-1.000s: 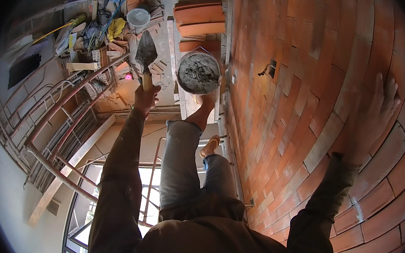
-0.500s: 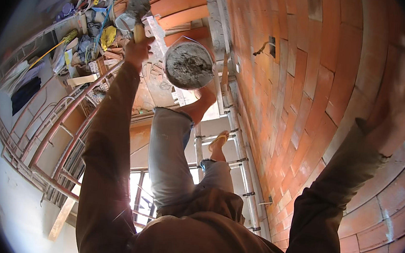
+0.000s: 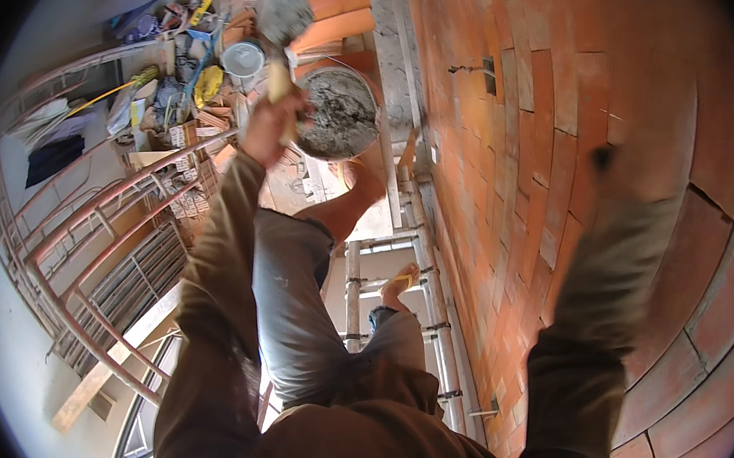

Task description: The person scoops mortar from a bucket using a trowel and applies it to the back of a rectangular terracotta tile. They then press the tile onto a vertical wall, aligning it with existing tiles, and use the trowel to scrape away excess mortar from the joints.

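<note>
My left hand (image 3: 269, 127) is shut on the wooden handle of a trowel (image 3: 286, 14), whose blade carries a lump of grey mortar and points up and away. Just right of it stands a round bucket (image 3: 340, 113) filled with grey mortar. My right hand (image 3: 642, 172) is motion-blurred and lies against the red brick wall (image 3: 520, 111), seemingly flat with nothing in it. My legs in grey trousers run down the middle, with a bare foot (image 3: 362, 189) below the bucket.
Metal scaffold tubes (image 3: 433, 279) run along the foot of the wall. Red railings (image 3: 102, 230) curve at the left, above a wooden plank (image 3: 121, 355). Beyond lie a small white bucket (image 3: 244, 58), a pile of tools and bags (image 3: 177, 91) and stacked orange bricks (image 3: 339, 14).
My left hand has lifted the trowel higher and nearer the mortar bucket. My right hand has slid along the brick wall and is now blurred. The view has moved closer to the bucket.
</note>
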The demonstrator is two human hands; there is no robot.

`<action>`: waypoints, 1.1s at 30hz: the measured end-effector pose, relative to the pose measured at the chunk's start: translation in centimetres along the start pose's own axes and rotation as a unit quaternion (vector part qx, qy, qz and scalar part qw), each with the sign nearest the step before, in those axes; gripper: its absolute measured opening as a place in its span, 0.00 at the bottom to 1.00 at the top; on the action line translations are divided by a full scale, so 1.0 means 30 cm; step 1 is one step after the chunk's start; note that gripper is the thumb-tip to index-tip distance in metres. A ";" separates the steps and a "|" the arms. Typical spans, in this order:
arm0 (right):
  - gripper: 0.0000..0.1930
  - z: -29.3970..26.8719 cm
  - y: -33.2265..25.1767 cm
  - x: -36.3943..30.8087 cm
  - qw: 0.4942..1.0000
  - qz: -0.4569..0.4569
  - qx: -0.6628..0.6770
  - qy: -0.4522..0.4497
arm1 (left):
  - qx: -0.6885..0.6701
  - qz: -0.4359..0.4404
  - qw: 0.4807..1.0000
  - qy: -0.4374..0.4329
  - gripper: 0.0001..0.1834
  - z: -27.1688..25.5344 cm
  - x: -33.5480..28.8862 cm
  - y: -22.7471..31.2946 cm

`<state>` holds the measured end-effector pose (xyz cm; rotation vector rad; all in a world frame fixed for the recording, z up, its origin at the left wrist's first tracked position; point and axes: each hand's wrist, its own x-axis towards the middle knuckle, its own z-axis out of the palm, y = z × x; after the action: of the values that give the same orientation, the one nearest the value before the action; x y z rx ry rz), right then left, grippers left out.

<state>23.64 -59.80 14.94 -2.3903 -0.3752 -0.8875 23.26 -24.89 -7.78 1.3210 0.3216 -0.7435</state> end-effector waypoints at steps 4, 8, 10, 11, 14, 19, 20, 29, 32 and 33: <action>0.19 0.304 -0.193 -0.670 0.874 0.383 0.279 -0.108 | -0.100 -0.047 0.994 -0.005 0.12 0.181 -0.302 -0.087; 0.38 0.389 -0.482 -1.052 0.385 0.715 0.564 -0.148 | -0.122 -0.127 0.984 -0.036 0.15 0.255 -0.518 -0.183; 0.42 0.390 -0.579 -1.143 0.279 0.687 0.663 -0.107 | -0.144 -0.197 0.968 -0.058 0.12 0.258 -0.590 -0.246; 0.39 0.336 -0.634 -1.072 0.263 0.703 0.657 -0.067 | -0.153 -0.181 0.970 -0.060 0.11 0.277 -0.625 -0.263; 0.24 0.333 -0.658 -1.199 0.204 0.717 0.665 -0.033 | -0.147 -0.163 0.973 -0.068 0.09 0.325 -0.704 -0.341; 0.17 0.310 -0.598 -1.312 0.237 0.667 0.704 -0.061 | -0.107 -0.194 0.972 -0.078 0.16 0.370 -0.766 -0.307; 0.16 0.298 -0.590 -1.297 0.245 0.658 0.708 -0.066 | -0.097 -0.206 0.971 -0.074 0.18 0.372 -0.784 -0.296; 0.16 0.140 -0.487 -1.172 0.657 0.645 0.325 -0.216 | 0.154 -0.117 0.977 0.090 0.15 0.234 -0.800 -0.355; 0.18 0.162 -0.478 -1.159 0.755 0.557 0.238 -0.252 | 0.125 -0.123 0.975 0.135 0.16 0.252 -0.737 -0.354; 0.19 0.171 -0.476 -1.144 0.782 0.525 0.215 -0.259 | 0.090 -0.133 0.978 0.137 0.16 0.259 -0.709 -0.359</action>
<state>-5.39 -47.50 -5.40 -1.8869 0.5098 0.3501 -0.87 -26.42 -1.07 1.5743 0.6743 -0.8286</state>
